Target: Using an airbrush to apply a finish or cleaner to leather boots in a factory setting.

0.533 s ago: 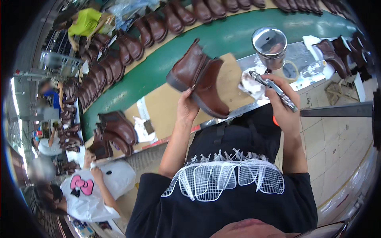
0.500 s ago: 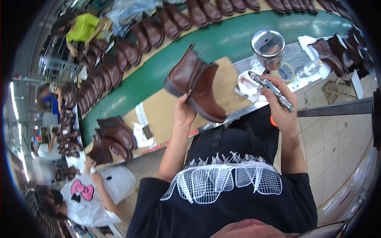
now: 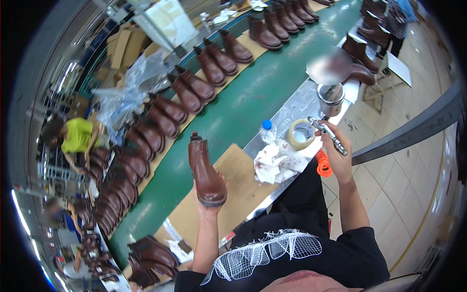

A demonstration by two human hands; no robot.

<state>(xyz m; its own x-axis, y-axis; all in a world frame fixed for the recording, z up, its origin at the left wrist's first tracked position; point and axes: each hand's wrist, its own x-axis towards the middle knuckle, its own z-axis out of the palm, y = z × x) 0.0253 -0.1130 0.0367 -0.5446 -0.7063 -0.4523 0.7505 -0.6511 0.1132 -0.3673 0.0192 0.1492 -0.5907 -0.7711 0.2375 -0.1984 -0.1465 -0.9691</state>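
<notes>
My left hand is closed round the lower part of a brown leather ankle boot. The boot's toe points toward me, its shaft leans away, and a pull tab stands at the top. In my right hand is a silver spray gun, gripped in the closed fingers with its tip toward the upper left. A shiny steel cup shows just beyond the gun; I cannot tell whether the two are joined. Below my right hand hangs an orange coiled hose.
Brown cardboard lies on the green bench, beside stained white tissue, a tape roll and a blue-capped bottle. Boots line the far edge; others lie lower left. A dark bar crosses at right. Someone in yellow-green is at left.
My left hand has turned the boot from side-on to toe toward me and moved it left and down. The spray gun is lower in view. The whole view has swung, revealing more bench at right.
</notes>
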